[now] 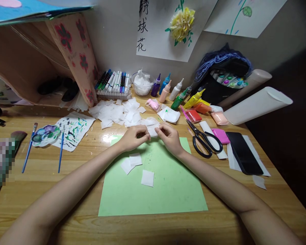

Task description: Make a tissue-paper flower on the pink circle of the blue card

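Observation:
Over the far edge of a green paper sheet (153,200), my left hand (135,137) and my right hand (170,137) meet around a thin white tissue paper square (153,130). Both hands are closed, fingertips pinching the tissue from either side. Below them on the green sheet lie two overlapping white squares (135,159) and a single white square (147,178). Just beyond my hands spreads a loose pile of white tissue squares (112,114). The fingertips partly cover the edges of the held tissue.
Right of the green sheet are black-handled scissors (204,139) and a dark phone (244,153). Paint bottles (179,98), a bowl of white tissue (142,83) and markers (113,81) line the back. Paintbrushes (62,149) and a paint palette (46,135) lie left.

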Demonstrator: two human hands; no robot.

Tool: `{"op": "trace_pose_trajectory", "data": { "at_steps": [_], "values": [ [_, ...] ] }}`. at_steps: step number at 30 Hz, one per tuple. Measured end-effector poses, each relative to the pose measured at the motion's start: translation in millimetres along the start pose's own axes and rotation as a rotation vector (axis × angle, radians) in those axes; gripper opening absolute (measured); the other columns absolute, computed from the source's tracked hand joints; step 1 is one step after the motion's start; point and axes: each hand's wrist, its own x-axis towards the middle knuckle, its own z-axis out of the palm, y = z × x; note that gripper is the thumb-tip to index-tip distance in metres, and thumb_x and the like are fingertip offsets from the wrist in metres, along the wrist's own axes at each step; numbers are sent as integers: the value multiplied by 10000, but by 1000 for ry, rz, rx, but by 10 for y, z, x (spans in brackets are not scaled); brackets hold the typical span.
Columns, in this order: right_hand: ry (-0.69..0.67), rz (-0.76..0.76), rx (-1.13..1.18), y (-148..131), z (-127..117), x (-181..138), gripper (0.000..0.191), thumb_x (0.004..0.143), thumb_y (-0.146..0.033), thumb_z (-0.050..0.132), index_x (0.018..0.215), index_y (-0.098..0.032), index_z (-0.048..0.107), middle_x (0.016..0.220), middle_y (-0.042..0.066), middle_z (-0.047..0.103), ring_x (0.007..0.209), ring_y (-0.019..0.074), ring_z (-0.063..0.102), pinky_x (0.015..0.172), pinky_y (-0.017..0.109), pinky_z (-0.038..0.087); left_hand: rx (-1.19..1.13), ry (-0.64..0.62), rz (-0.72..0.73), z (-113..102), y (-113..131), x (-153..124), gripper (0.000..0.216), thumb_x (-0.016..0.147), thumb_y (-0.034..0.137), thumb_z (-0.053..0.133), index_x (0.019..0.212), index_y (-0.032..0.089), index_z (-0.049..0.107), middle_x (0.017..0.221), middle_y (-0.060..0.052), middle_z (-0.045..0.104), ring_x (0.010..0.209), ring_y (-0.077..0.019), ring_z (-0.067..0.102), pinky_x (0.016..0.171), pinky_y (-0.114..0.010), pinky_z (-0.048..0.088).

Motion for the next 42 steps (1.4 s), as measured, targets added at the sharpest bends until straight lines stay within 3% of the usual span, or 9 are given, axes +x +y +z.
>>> {"op": "trace_pose_trajectory", "data": {
  "at_steps": [36, 40, 42],
  "values": [
    [16, -55, -95, -47, 7, -12, 249, 859, -326, 518, 649, -195, 491, 659, -4, 448, 643, 138, 433, 594, 281, 344, -22, 21, 15, 7, 6, -6, 196, 779, 182, 486, 675, 128, 644, 639, 21, 523, 578, -77, 426, 550, -204, 309],
    [53, 2, -56, -6, 30, -25, 119, 826, -296, 570, 869, -206, 505, 746, -6, 472, 656, 129, 446, 607, 269, 367, -31, 12, 24, 4, 0, -9, 193, 784, 178, 484, 680, 130, 639, 647, 23, 513, 584, -76, 421, 560, -204, 308],
    [116, -14, -66, -3, 35, -38, 236, 804, -282, 597, 992, -213, 472, 790, -2, 465, 667, 129, 450, 609, 266, 374, -32, 10, 29, 2, -7, -9, 194, 789, 179, 484, 677, 130, 635, 651, 23, 511, 586, -75, 416, 565, -206, 308]
  ]
}}
